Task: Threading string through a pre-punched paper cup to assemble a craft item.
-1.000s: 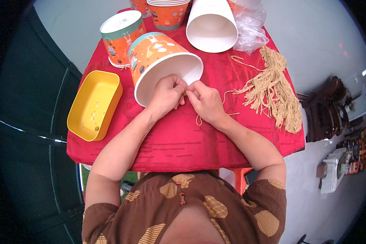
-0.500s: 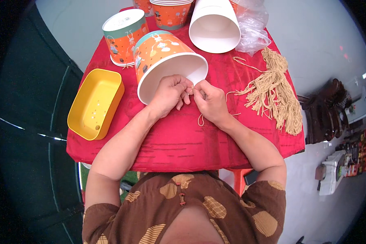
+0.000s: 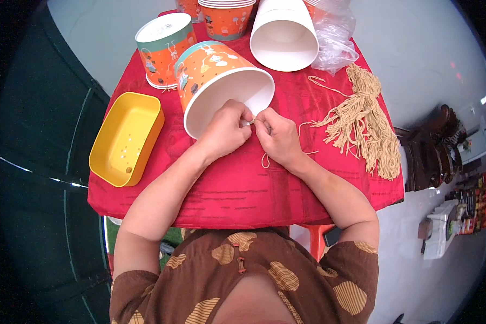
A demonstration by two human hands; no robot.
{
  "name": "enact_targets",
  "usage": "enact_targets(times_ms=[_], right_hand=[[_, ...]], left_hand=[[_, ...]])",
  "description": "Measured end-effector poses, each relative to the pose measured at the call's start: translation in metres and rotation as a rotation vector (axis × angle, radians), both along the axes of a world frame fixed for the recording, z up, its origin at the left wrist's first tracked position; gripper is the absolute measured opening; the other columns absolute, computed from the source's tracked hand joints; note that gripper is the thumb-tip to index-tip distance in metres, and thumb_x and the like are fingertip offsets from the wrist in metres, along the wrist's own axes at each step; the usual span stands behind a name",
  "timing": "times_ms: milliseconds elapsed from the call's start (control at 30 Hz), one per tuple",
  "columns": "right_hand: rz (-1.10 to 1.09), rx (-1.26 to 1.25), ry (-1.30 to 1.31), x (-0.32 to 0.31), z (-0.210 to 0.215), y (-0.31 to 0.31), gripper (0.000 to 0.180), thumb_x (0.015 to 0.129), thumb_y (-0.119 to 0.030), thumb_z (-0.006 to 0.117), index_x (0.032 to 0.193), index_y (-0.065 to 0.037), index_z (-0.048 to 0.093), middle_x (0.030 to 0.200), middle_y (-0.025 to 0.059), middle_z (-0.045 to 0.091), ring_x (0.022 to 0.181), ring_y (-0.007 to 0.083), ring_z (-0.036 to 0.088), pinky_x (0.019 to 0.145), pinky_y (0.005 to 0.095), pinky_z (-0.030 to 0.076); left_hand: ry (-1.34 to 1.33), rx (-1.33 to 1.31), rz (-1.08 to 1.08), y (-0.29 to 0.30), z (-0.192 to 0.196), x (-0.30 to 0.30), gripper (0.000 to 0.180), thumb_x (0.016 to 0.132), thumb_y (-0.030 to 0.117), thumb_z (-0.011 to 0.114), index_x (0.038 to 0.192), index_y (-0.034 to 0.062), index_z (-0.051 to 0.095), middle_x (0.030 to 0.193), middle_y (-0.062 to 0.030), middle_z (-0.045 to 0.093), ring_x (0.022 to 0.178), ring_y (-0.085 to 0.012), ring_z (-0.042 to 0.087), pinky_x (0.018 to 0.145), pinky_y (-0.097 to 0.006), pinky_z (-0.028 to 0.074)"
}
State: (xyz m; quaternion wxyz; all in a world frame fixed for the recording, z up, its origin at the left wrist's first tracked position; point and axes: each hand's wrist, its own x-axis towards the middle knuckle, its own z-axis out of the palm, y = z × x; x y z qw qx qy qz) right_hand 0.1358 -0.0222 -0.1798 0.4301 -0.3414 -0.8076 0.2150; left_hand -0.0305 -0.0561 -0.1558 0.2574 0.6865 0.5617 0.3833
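Observation:
An orange and green paper bucket (image 3: 216, 62) lies tilted on its side, its white mouth facing me. Right at its rim, my left hand (image 3: 229, 127) and my right hand (image 3: 277, 133) meet, both closed in a pinch. Between the fingertips shows a bit of tan string (image 3: 264, 160), whose loose ends trail out below and beside my right hand. The exact hold of the left fingers is partly hidden. A bundle of tan strings (image 3: 364, 121) lies to the right on the red cloth.
On the left stands a yellow tray (image 3: 100, 162) with small bits inside. Behind are an upturned paper bucket (image 3: 164, 51), stacked buckets (image 3: 227, 21), white buckets on their side (image 3: 283, 43) and a clear plastic bag (image 3: 335, 48). The red-clothed table (image 3: 221, 208) ends near my body.
The fingers of my left hand have curled in and turned over at the pinch. My right hand has shifted very slightly. The bucket's mouth has moved a little to the left.

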Motion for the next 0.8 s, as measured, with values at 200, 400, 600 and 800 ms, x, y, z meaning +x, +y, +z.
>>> enact_targets(times_ms=[200,400,600,800], right_hand=[[0.017,-0.003,-0.007,-0.001,0.0,0.0,0.008,0.084,-0.005,0.062,0.084,-0.002,0.055,0.068,0.0178,0.06,0.062,0.0357,0.063,0.054,0.0436,0.048],[-0.001,-0.023,-0.01,-0.001,0.001,-0.001,0.01,0.084,-0.005,0.064,0.087,-0.002,0.055,0.069,0.0176,0.061,0.062,0.035,0.065,0.054,0.0431,0.049],[-0.021,0.021,-0.04,-0.002,0.002,-0.002,0.012,0.084,-0.005,0.064,0.089,-0.003,0.054,0.069,0.0177,0.062,0.063,0.0362,0.065,0.053,0.0439,0.05],[0.005,0.188,-0.083,-0.002,0.002,0.0,0.01,0.084,-0.005,0.062,0.087,-0.003,0.054,0.07,0.0178,0.062,0.061,0.036,0.064,0.052,0.0449,0.049]], left_hand=[[0.02,0.091,0.033,0.003,-0.01,0.001,0.007,0.078,0.0,0.062,0.084,-0.0022,0.06,0.087,-0.0156,0.061,0.08,-0.0269,0.061,0.073,-0.036,0.049],[0.025,0.067,0.021,0.001,-0.005,0.002,0.006,0.076,0.001,0.062,0.079,-0.0025,0.058,0.086,-0.0158,0.06,0.08,-0.028,0.061,0.072,-0.037,0.048],[0.006,0.07,0.022,0.001,-0.007,0.001,0.005,0.075,0.001,0.061,0.077,-0.003,0.058,0.085,-0.0161,0.06,0.079,-0.0274,0.06,0.071,-0.037,0.048],[-0.012,0.081,0.034,0.003,-0.011,0.001,0.004,0.076,0.001,0.061,0.076,-0.0035,0.059,0.083,-0.0162,0.061,0.078,-0.0275,0.06,0.071,-0.037,0.048]])
